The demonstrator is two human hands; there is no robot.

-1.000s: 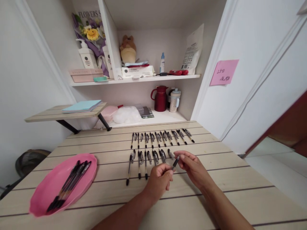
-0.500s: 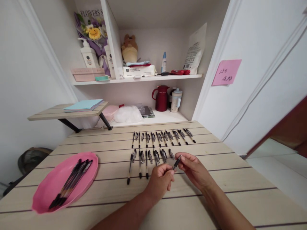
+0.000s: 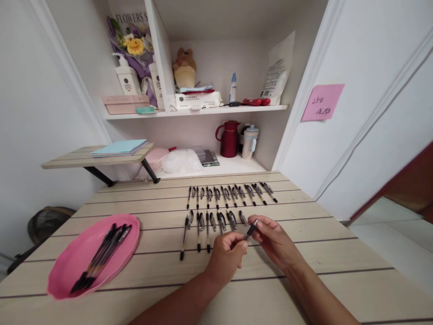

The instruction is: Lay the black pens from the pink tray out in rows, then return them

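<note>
Between my two hands is a gel pen [image 3: 251,230] without its cap, its dark grip and silvery tip angled up to the right. My left hand [image 3: 226,256] is closed around the barrel, hiding most of it. At the tip end, the fingers of my right hand [image 3: 274,238] pinch the pen. Just beyond, a loose pen cap [image 3: 242,217] lies on the table. Left of it is a front row of uncapped pens [image 3: 198,232] with caps beside them, partly covered by my left hand. Farther back runs another row of pens and caps [image 3: 226,197].
A pink scalloped tray [image 3: 64,266] on the left holds several capped pens [image 3: 101,257]. Behind it, a small raised stand [image 3: 74,159] carries blue paper [image 3: 120,147]. At the back, a shelf unit holds a red jug [image 3: 229,139] and a cup [image 3: 249,142].
The view has shifted slightly. Both hands keep hold of the pen in nearly the same place, with a little more of its grip showing between them.
</note>
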